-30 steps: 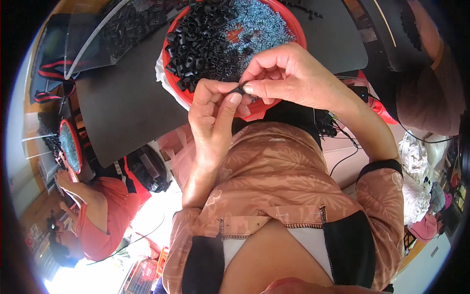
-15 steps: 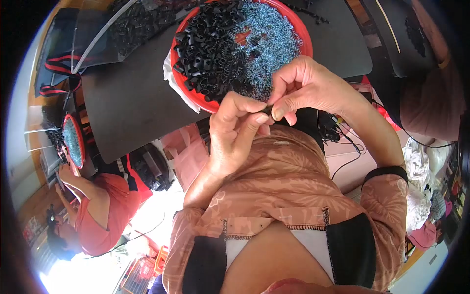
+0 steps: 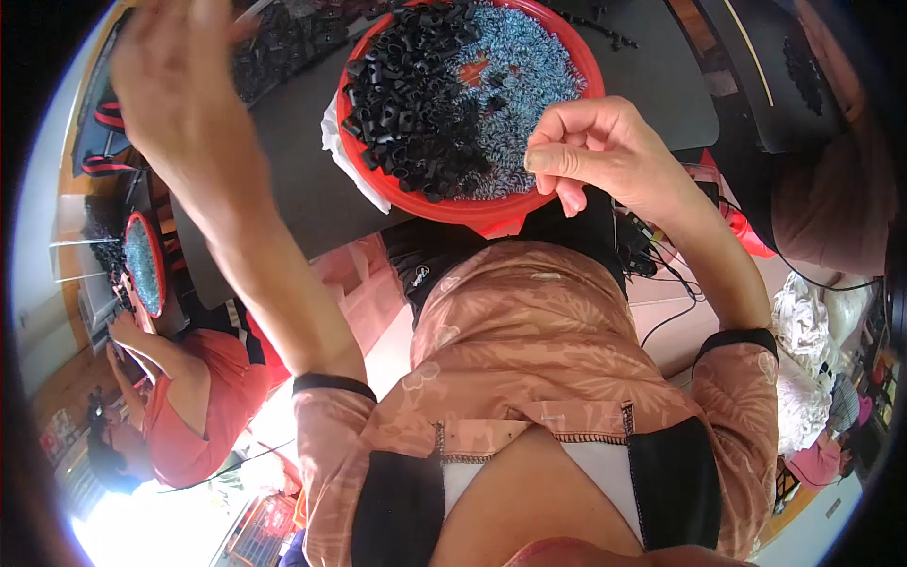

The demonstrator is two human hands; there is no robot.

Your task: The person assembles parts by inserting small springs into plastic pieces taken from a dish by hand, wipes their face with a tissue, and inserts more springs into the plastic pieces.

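A red basin point(image 3: 594, 76) stands on the dark table, holding black curved plastic pieces point(image 3: 406, 118) on its left side and small metallic springs point(image 3: 534, 61) on its right. Over the basin's lower right edge is my right hand point(image 3: 605, 151), thumb and index finger pinched together; anything between them is too small to make out. My left hand point(image 3: 179, 71) is stretched out to the upper left, smeared by motion, beside a heap of black parts point(image 3: 293, 42). Its fingers are too blurred to read.
The dark table point(image 3: 307, 170) runs under the basin, with white cloth point(image 3: 345, 156) beneath the basin's left edge. At left, a person in a red shirt point(image 3: 213, 406) works by another red basin point(image 3: 161, 274). Black cables point(image 3: 675, 274) hang at right.
My hands have come apart from the small dark piece they both held. My left hand has swung far to the upper left; my right hand has stayed near the basin, slightly higher.
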